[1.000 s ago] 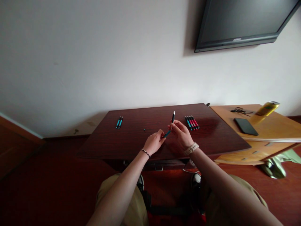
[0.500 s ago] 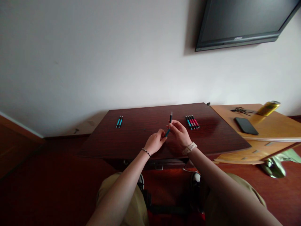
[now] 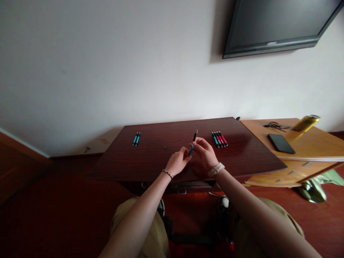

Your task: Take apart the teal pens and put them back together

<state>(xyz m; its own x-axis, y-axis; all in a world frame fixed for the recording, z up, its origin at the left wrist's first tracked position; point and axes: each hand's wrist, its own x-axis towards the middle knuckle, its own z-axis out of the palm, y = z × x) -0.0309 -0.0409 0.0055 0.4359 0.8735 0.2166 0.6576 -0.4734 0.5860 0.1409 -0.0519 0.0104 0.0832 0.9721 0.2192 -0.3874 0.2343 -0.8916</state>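
A blue pen (image 3: 191, 150) with a black grip and silver tip is held above the dark table (image 3: 150, 165), tip pointing up and away. My left hand (image 3: 177, 160) is closed on its blue lower end. My right hand (image 3: 204, 150) pinches it higher up, by the black section. A tiny dark piece (image 3: 165, 147) lies on the table left of my hands. Two blue pens (image 3: 136, 139) lie side by side at the left. Right of my hands is a row of several blue and pink pens (image 3: 219, 139).
A lighter wooden cabinet (image 3: 258, 132) adjoins the table's right side. On it are a black phone (image 3: 281, 143), a dark cable (image 3: 276, 125) and a yellow can (image 3: 306, 123). A television (image 3: 279, 28) hangs on the wall above.
The pen's tip has tilted slightly to the right and sits a little lower, and more of the blue barrel shows between my hands. Both hands stay in nearly the same place.
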